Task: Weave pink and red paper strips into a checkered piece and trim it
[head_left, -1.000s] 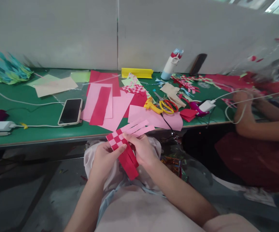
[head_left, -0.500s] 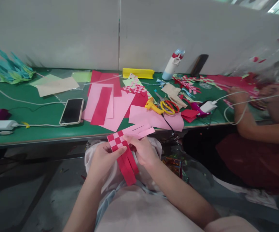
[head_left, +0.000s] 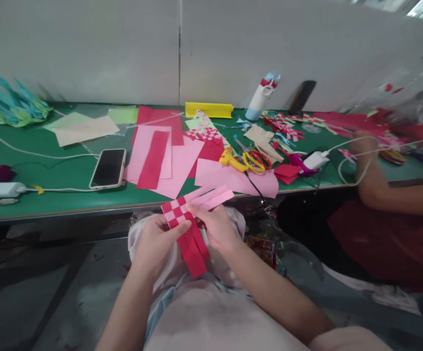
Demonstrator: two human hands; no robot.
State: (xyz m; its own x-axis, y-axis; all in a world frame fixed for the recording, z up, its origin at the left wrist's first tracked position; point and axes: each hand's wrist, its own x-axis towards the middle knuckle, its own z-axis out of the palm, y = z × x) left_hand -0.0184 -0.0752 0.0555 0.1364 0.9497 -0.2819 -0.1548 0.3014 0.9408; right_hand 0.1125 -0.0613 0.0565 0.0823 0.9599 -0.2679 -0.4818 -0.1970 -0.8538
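Observation:
Over my lap, in front of the table edge, I hold a woven piece of red and pink paper strips (head_left: 176, 210). Its upper left part is a checkered weave. Loose red strips (head_left: 192, 251) hang down toward my lap, and loose pink strips (head_left: 216, 197) stick out to the upper right. My left hand (head_left: 158, 236) grips the weave's left and lower edge, thumb on top. My right hand (head_left: 216, 224) pinches it at the right, where the pink strips leave the weave; some of its fingers are hidden beneath the paper.
On the green table (head_left: 61, 170) lie a phone (head_left: 108, 168), pink paper sheets (head_left: 236, 178), a yellow glue gun (head_left: 233, 160), scissors (head_left: 255, 162) and a white charger (head_left: 315, 160) with cables. A bottle (head_left: 260, 100) stands behind. At right, another person's arm (head_left: 370, 180) rests over the table.
My hands and the woven paper stay almost in place, with the loose pink strips shifting slightly. The other person's farther hand has moved out of its earlier spot at the right.

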